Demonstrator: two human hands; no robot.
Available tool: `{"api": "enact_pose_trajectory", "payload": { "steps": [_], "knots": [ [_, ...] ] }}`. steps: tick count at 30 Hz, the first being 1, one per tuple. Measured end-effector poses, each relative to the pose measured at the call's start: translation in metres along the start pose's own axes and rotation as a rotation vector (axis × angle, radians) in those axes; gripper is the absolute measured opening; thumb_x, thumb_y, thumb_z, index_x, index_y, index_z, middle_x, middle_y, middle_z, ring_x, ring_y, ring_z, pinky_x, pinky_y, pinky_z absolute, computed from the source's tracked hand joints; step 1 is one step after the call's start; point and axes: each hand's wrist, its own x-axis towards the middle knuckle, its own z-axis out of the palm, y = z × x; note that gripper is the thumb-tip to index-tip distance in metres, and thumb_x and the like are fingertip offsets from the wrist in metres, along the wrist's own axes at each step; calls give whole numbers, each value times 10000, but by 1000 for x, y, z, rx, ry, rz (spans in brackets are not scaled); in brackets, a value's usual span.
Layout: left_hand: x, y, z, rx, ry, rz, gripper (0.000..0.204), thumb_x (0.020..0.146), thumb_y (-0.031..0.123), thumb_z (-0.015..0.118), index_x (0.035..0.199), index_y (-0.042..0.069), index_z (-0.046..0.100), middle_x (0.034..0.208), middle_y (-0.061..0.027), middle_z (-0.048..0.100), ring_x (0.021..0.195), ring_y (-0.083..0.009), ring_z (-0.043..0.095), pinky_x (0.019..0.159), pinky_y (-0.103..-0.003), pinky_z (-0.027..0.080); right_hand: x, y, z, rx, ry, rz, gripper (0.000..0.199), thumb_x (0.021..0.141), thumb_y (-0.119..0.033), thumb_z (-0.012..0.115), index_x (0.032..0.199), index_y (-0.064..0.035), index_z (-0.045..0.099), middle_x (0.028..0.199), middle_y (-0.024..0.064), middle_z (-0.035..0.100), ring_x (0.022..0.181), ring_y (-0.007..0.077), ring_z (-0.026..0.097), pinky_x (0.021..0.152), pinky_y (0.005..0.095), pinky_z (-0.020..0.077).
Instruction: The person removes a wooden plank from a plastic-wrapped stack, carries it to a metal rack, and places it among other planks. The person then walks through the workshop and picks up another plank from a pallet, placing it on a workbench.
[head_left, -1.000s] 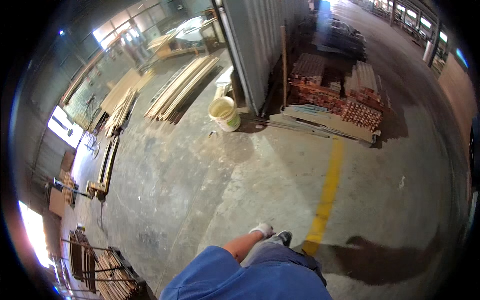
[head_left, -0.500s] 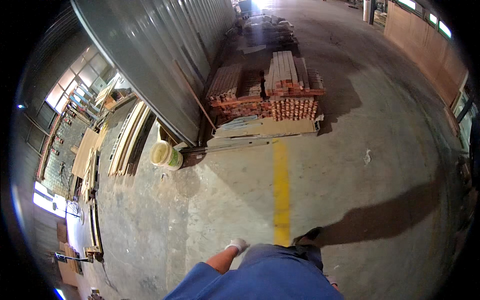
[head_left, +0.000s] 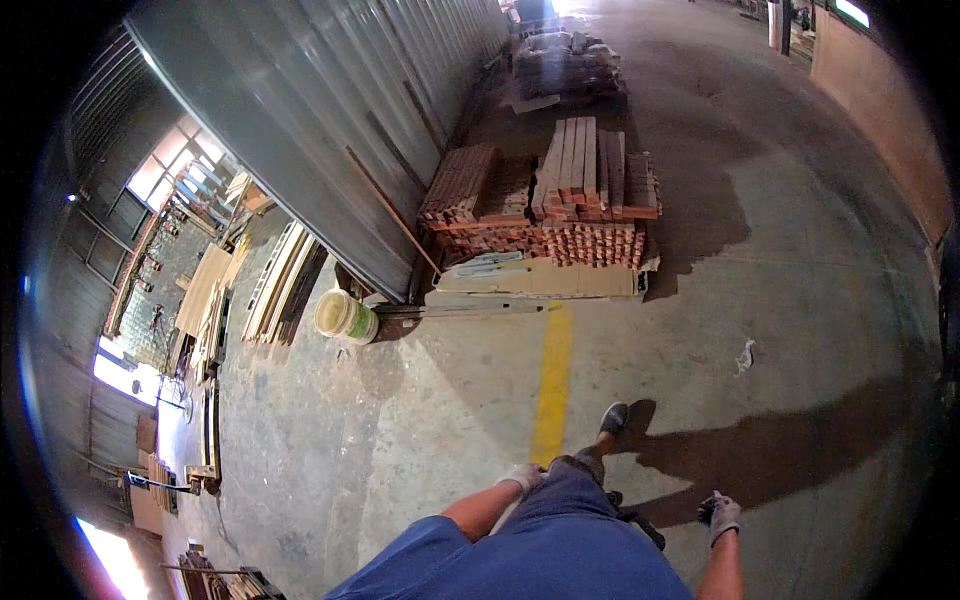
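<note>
above the concrete floor [head_left: 440,400], gloved left hand [head_left: 525,477], grip unclear, gloved right hand [head_left: 724,517], grip partly curled, contents indistinct

Down and forward we look from the wearer's head, wide fisheye: blue shirt [head_left: 540,565] very near, left grip [head_left: 526,478] and right grip [head_left: 721,514] just beyond, then, well ahead of both grips, stacked timber [head_left: 570,190] and corrugated metal wall [head_left: 310,120].
</note>
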Motion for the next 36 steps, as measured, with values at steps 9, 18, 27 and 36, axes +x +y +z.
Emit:
{"api": "enact_pose_trajectory", "payload": {
  "steps": [9, 18, 27, 36],
  "knots": [
    [52, 41, 16, 34, -181, -143, 491, 872, 502, 643, 1168, 123, 740, 1181, -173, 711, 1127, -336, 671, 967, -422, 510, 46, 28, -35, -1792, -353, -194, 546, 1019, -489, 389, 1176, -77, 711, 1074, 175, 728, 973, 363, 697, 830, 493, 544],
    [167, 225, -109, 68, -83, -32, 535, 890, 518, 582, 1253, 141, 691, 1197, -174, 700, 1107, -388, 662, 1011, -469, 483, 105, -58, -65, -1586, -278, -157, 454, 984, -437, 492, 1081, -65, 731, 1068, 197, 729, 904, 357, 714, 762, 497, 556],
    [217, 397, -223, -137, 36, 77, 520, 921, 507, 573, 1250, 123, 695, 1165, -147, 725, 1105, -351, 674, 991, -426, 504, 113, -288, 29, -735, 36, 93, 484, 946, -490, 561, 1006, -51, 757, 1048, 224, 716, 1028, 393, 680, 844, 468, 524],
    [255, 354, -117, 262, -113, -87, 349, 986, 366, 445, 1140, 185, 701, 1167, -134, 689, 1162, -372, 627, 984, -533, 479, 318, -335, -54, -1558, -196, -175, 476, 938, -499, 608, 1034, -57, 758, 997, 173, 744, 936, 302, 705, 833, 424, 536]
  ]
}}
